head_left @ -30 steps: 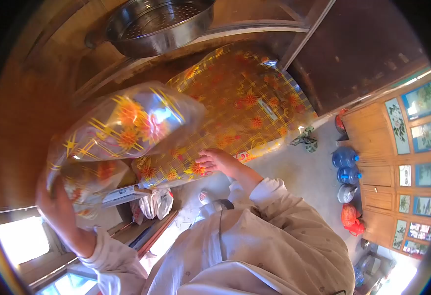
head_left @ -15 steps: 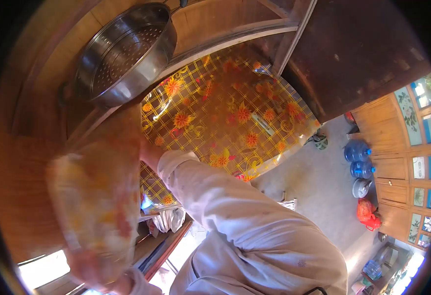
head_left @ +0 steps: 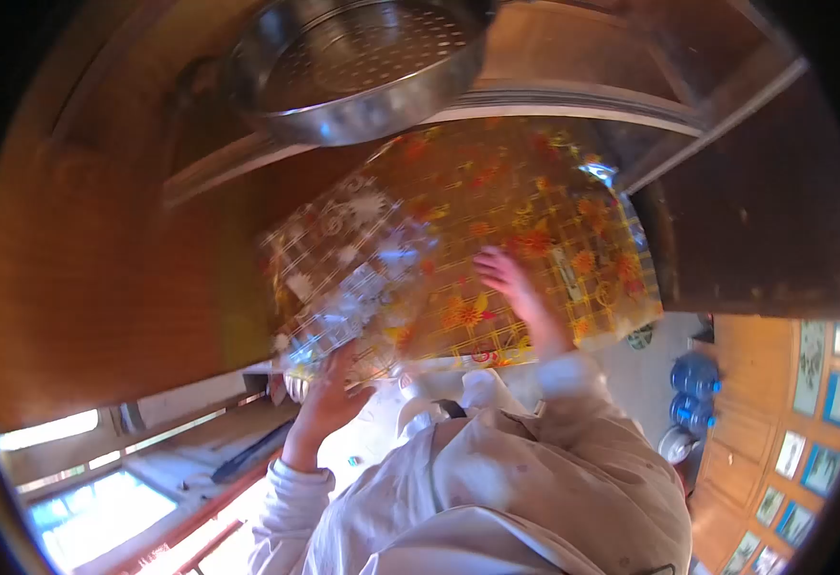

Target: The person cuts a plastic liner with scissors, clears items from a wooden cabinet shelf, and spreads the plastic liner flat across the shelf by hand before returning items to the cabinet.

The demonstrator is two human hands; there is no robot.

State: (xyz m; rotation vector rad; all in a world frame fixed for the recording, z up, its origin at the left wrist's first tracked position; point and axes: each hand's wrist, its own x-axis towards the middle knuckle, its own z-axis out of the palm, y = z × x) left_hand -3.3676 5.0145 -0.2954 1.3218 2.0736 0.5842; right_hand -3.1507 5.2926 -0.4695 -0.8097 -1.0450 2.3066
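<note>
A clear plastic tablecloth (head_left: 468, 311) printed with a yellow grid and orange-red flowers lies over the brown surface. Its left part is folded over, and the pale back of the print (head_left: 343, 254) faces up there, shiny and a little blurred. My left hand (head_left: 332, 407) is at the near edge of this folded part, thumb apart from the fingers; the fingertips are partly lost against the plastic. Over the middle of the cloth is my right hand (head_left: 503, 273), fingers stretched out and pointing left, holding nothing.
A steel steamer pan (head_left: 372, 101) with a perforated bottom stands at the back, beyond a pale wooden strip. Dark panelling (head_left: 765, 211) rises to the right. Blue water bottles (head_left: 694, 376) stand on the floor beside wooden cabinets (head_left: 750, 422).
The raised left end of the tablecloth has come down and right, now lying folded over. My left hand moved right with it; my right hand moved from the left edge to the middle.
</note>
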